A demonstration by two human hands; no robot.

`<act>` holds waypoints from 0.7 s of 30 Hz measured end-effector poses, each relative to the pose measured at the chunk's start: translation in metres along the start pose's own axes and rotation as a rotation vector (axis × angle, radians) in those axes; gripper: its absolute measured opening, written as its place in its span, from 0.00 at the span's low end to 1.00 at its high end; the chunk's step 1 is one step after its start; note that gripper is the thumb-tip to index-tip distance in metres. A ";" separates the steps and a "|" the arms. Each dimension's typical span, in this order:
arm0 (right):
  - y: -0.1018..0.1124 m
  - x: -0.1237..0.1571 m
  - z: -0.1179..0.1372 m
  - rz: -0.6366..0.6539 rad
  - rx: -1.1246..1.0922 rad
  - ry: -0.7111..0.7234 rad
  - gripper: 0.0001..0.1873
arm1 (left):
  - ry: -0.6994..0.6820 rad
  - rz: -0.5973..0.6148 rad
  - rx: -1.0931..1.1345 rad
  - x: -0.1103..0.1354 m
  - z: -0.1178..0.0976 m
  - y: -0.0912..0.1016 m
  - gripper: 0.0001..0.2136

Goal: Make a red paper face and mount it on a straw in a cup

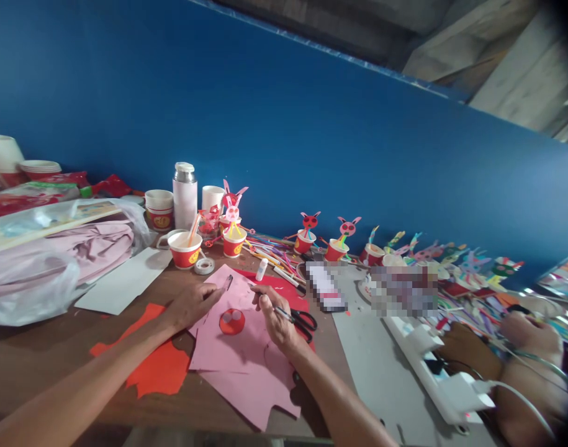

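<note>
Now right hand (275, 316) grip closed round scissors (305, 321); left hand (190, 304) grip open, pressing pink paper (228, 357).

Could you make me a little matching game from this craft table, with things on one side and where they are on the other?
Things:
1 flask
2 scissors
3 tape roll
4 red disc

Places:
a on the pink paper
b at the right hand
c upright between two cups
d flat beside a red cup

Pairs: 1c, 2b, 3d, 4a.
</note>
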State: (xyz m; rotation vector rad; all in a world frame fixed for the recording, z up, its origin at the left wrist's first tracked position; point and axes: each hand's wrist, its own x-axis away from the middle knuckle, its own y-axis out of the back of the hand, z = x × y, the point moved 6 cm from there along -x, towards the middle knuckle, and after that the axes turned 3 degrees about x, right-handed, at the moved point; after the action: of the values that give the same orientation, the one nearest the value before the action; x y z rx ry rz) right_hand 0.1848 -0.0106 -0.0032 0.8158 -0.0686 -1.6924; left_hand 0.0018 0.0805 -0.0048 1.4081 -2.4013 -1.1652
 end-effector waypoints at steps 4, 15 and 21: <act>0.000 0.001 0.006 0.014 0.017 0.028 0.21 | 0.004 0.008 -0.022 0.000 0.004 -0.003 0.21; -0.006 0.000 0.002 0.017 0.084 -0.049 0.14 | 0.041 0.053 -0.050 -0.001 0.007 -0.007 0.22; -0.009 0.001 -0.005 -0.014 0.128 -0.100 0.11 | 0.062 0.082 -0.044 0.001 0.006 -0.007 0.22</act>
State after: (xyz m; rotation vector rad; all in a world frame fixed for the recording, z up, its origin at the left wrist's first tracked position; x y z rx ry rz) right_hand 0.1798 -0.0072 -0.0113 0.8269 -0.2424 -1.7551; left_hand 0.0040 0.0812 -0.0137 1.2999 -2.3531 -1.1311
